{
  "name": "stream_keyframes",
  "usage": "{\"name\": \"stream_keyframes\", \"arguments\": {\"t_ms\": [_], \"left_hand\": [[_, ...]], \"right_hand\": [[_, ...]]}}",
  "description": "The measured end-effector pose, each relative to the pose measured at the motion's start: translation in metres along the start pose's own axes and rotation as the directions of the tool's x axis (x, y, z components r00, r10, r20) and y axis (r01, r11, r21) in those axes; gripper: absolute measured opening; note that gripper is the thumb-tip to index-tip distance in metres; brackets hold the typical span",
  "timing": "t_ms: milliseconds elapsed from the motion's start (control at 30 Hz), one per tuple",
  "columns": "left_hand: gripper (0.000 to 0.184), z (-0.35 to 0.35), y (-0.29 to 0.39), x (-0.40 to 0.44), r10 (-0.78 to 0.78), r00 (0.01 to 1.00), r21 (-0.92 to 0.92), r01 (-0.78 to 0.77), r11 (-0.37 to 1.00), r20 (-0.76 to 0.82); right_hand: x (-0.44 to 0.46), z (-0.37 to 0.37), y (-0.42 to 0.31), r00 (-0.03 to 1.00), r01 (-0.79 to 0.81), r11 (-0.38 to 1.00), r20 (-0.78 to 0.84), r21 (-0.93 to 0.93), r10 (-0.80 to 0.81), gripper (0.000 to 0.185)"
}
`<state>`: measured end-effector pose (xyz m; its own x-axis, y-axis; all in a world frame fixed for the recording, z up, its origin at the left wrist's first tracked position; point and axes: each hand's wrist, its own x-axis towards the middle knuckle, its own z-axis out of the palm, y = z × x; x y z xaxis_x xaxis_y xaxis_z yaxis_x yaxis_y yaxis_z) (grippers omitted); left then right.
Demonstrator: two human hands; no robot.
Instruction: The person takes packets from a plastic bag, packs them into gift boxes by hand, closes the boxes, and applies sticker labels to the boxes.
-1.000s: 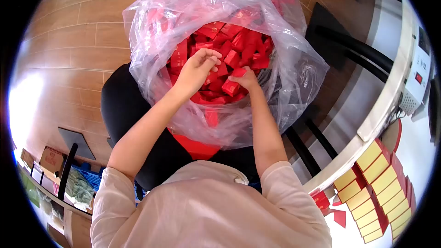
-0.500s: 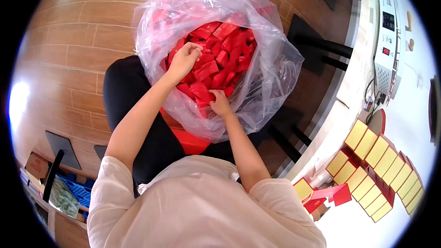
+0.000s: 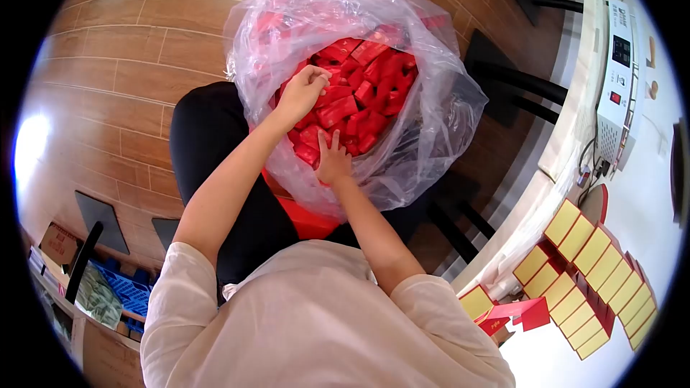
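Note:
A large clear plastic bag [image 3: 438,144] stands in front of me, its mouth spread wide. Inside lies a heap of small red packets [image 3: 370,90] with a shiny surface. Over the heap's left side hangs my left hand [image 3: 305,91], its thumb and fingers curled together in a pinch. Whatever it may hold is hidden or too small to make out. Lower down, at the near edge of the heap, my right hand [image 3: 333,162] touches the packets with its fingers spread apart.
On the right, a white table [image 3: 528,208] carries rows of yellow-and-red boxes [image 3: 586,251] and a white machine [image 3: 616,79] with cables. Black table legs [image 3: 521,79] stand beside the bag. A blue crate [image 3: 122,289] sits at lower left on the wooden floor [image 3: 108,108].
My right hand has shifted left along the near edge of the packets, and its fingers have spread. My left hand stays pinched above the heap. The whole view has shifted slightly.

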<state>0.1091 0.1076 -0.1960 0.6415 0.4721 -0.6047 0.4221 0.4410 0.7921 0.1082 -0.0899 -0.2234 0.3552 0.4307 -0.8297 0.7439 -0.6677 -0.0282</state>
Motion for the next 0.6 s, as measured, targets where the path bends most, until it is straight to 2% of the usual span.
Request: {"name": "stream_keyframes", "arguments": {"t_ms": [33,100,133,200,233,300,333,400,433,500,533,567,600], "left_hand": [[0.025,0.001,0.001,0.0,-0.002,1.0,0.0,0.002,1.0,-0.001],[0.025,0.0,0.0,0.0,-0.032,0.999,-0.041,0.032,0.999,0.001],[0.025,-0.002,-0.001,-0.001,-0.035,0.999,-0.039,0.035,0.999,-0.004],[0.024,-0.004,-0.005,0.001,0.013,1.0,-0.016,-0.013,1.0,-0.008],[0.024,-0.005,-0.007,0.002,0.013,1.0,-0.014,-0.014,1.0,-0.008],[0.024,-0.007,-0.011,0.004,-0.02,1.0,-0.051,0.019,0.998,-0.019],[0.024,-0.007,-0.014,0.005,-0.016,1.0,-0.054,0.015,0.998,-0.015],[0.024,-0.008,-0.017,0.007,-0.009,0.998,-0.065,0.005,0.998,-0.055],[0.024,-0.008,-0.016,0.007,-0.005,0.998,-0.067,0.001,0.998,-0.055],[0.035,-0.009,-0.015,0.005,-0.045,0.992,0.002,0.045,0.999,-0.121],[0.035,-0.007,-0.009,0.001,-0.043,0.992,-0.001,0.043,0.999,-0.121],[0.045,-0.001,-0.003,-0.004,-0.028,0.992,0.014,0.03,0.999,-0.123],[0.055,0.003,0.003,-0.009,-0.013,0.992,0.028,0.017,0.999,-0.123]], "right_hand": [[0.001,0.002,-0.002,1.0,0.001,1.0,0.002,0.0,-0.001,0.106],[0.004,0.008,-0.007,0.982,-0.011,0.994,-0.187,-0.106,-0.009,0.09],[0.007,0.012,-0.007,0.983,-0.005,0.995,-0.184,-0.104,-0.014,0.09],[0.017,0.01,-0.005,0.92,0.097,0.993,-0.386,0.062,-0.066,0.067],[0.021,0.005,-0.003,0.919,0.098,0.993,-0.387,0.063,-0.066,0.067],[0.029,-0.005,0.007,0.904,0.212,0.972,-0.398,0.102,-0.155,0.045],[0.033,-0.009,0.013,0.904,0.208,0.973,-0.401,0.1,-0.152,0.045],[0.041,-0.018,0.023,0.885,0.215,0.881,-0.466,0.421,0.007,0.036],[0.044,-0.023,0.03,0.883,0.216,0.882,-0.469,0.418,0.006,0.036],[0.051,-0.034,0.046,0.895,0.184,0.593,-0.384,0.784,0.229,0.035],[0.046,-0.053,0.044,0.927,0.191,0.33,-0.281,0.924,0.25,0.042],[0.031,-0.068,0.044,0.955,0.092,-0.007,-0.086,0.996,0.284,0.042],[0.014,-0.087,0.042,0.976,0.095,-0.173,-0.058,0.98,0.211,0.04]]}}
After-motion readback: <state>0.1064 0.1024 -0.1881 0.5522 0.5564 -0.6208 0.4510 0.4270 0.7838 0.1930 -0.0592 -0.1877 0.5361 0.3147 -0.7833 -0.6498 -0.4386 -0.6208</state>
